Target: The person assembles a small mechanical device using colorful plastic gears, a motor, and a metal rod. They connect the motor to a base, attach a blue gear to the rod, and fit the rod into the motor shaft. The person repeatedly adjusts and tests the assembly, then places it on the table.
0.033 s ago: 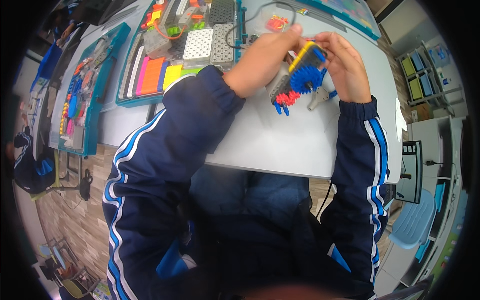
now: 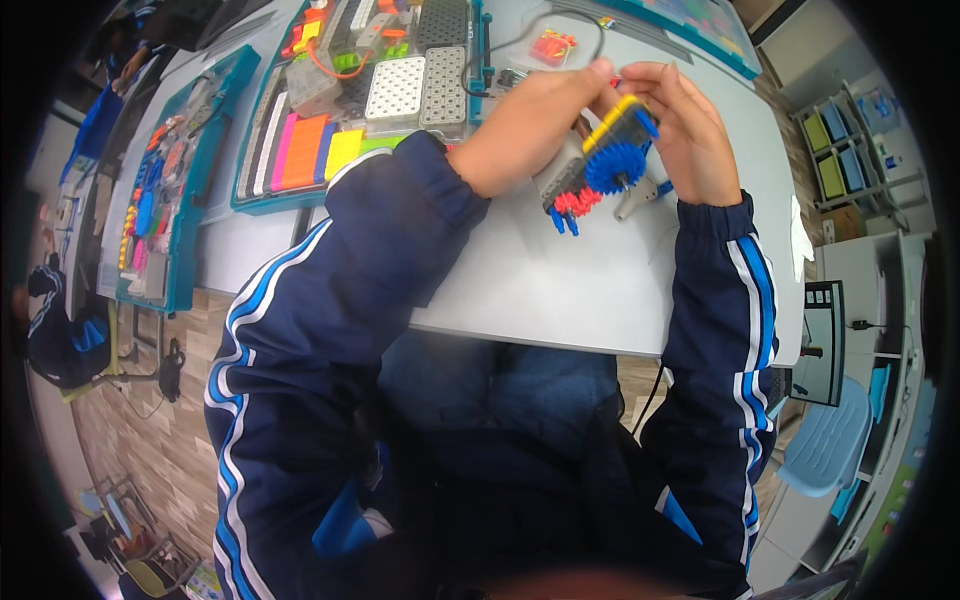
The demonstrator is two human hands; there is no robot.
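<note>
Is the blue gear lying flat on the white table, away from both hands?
No, the blue gear is mounted on the small model held up between the left hand and right hand.

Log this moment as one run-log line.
left hand: holds gear model | right hand: holds model top | surface: white table | nearby: parts tray

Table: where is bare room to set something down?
The table is bare in front of the hands, between the sleeves, down to its near edge. The far left is crowded by the parts tray; around the gear model both hands fill the space.
</note>
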